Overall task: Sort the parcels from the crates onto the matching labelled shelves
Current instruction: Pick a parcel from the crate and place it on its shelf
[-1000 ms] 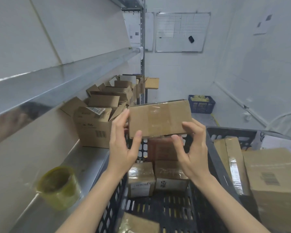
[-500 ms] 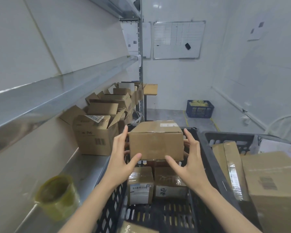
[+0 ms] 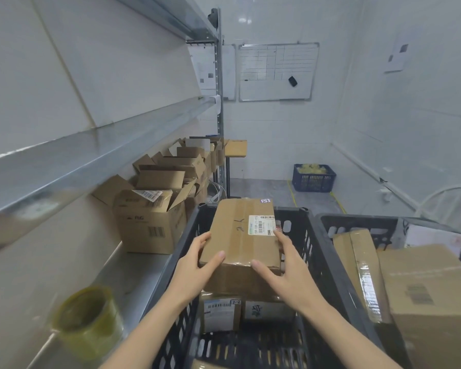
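A brown cardboard parcel (image 3: 240, 235) with a white barcode label and handwriting on top is held over the black crate (image 3: 181, 251). My left hand (image 3: 194, 265) grips its near left corner, thumb on top. My right hand (image 3: 285, 270) grips its near right side, thumb lying on the top face. Below the parcel, two smaller taped parcels (image 3: 221, 314) lie in the crate. The metal shelf (image 3: 133, 270) runs along my left, with a higher shelf (image 3: 91, 155) above it.
Several open cardboard boxes (image 3: 149, 219) stand on the left shelf. A roll of yellowish tape (image 3: 88, 320) sits at the shelf's near end. A second black crate (image 3: 357, 222) on the right holds large parcels (image 3: 431, 294). A blue basket (image 3: 314, 178) stands on the floor far back.
The parcel has been tipped so its labelled top faces me and it sits lower over the crate. Both hands shifted with it to the near corners.
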A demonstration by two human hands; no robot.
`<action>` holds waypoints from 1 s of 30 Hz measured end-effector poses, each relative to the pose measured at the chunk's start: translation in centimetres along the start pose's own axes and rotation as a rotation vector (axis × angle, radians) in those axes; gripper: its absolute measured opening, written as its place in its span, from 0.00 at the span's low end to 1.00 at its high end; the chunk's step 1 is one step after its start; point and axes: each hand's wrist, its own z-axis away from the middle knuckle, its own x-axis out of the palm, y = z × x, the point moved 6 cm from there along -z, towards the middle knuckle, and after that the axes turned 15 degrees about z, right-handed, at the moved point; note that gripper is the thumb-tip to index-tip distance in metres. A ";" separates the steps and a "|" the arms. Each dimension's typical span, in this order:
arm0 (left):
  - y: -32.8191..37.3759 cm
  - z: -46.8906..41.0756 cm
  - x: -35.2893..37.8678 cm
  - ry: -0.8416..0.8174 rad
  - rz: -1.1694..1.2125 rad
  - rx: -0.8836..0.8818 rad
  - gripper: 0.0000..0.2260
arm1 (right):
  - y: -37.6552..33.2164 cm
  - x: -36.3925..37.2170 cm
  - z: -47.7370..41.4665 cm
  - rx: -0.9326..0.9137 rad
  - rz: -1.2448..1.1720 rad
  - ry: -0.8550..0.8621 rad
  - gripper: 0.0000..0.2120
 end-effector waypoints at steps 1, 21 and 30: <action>-0.2 0.0 0.0 -0.004 0.019 -0.029 0.26 | 0.1 0.1 0.0 0.004 -0.016 -0.012 0.46; -1.7 -0.2 0.7 -0.220 -0.061 -0.141 0.50 | 0.6 0.6 -0.2 0.007 0.076 -0.094 0.45; -3.3 0.1 1.3 -0.342 -0.159 -0.184 0.63 | 0.1 0.7 -0.2 -0.102 0.015 -0.183 0.47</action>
